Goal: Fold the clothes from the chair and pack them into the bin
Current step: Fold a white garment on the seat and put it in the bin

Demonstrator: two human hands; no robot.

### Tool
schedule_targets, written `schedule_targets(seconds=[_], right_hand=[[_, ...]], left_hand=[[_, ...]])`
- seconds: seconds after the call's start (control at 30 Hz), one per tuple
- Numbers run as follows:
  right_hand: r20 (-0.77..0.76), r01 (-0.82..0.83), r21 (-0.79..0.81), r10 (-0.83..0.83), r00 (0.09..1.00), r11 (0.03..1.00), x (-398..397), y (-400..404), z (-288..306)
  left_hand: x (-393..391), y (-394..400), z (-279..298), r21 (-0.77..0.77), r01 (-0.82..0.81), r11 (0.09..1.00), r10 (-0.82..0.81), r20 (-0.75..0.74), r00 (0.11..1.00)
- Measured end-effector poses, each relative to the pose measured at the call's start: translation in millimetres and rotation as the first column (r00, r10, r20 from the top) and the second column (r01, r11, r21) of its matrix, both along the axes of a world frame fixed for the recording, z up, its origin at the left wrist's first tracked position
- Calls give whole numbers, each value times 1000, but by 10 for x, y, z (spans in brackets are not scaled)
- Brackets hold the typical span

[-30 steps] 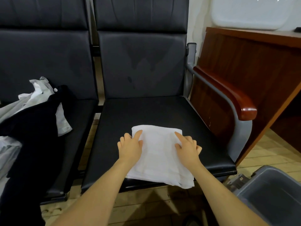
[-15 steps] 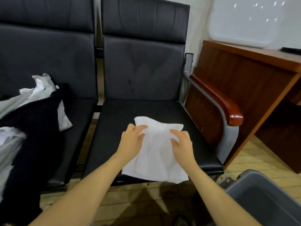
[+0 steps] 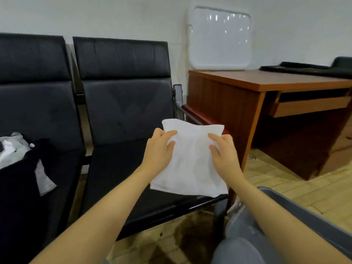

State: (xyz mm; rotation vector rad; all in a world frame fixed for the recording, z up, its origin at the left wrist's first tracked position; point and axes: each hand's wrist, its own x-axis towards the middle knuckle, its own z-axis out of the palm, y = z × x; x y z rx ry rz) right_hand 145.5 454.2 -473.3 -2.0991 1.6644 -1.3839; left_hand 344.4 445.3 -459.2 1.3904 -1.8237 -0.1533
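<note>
A folded white garment hangs in the air above the right edge of the black chair seat. My left hand grips its left side and my right hand grips its right side, thumbs on top. The grey bin stands on the floor at the lower right, partly hidden by my right forearm. A heap of black and white clothes lies on the left chair.
A wooden desk with a pull-out shelf stands to the right of the chairs. The chair's wooden armrest sits just behind the held garment. A white tray leans on the wall. The floor is pale wood.
Both hands have gathered the folded white garment off the chair seat and lifted it up and to the right. My view has risen and turned right toward the bin.
</note>
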Motion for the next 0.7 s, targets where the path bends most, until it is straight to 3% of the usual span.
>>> schedule_targets(seconds=[0.2,0.47,0.6,0.7], right_hand=[[8,186,71,-187,982,980,-994,48,-314],[-19,391,223,-397,918,893,-2307,282,-1011],[-71,420,356,-424,903,835,-2750,422,-1623],[-94,415,501,-429,899,759,-2913,471,-2189]], left_hand=[[-1016,-254,-237,41,205,978,-208,58,977],[-2515,-518,-950,144,462,875,-478,112,871],[-3038,-598,-1643,271,517,812,-557,90,826],[-3264,-597,-2281,464,470,751,-564,79,822]])
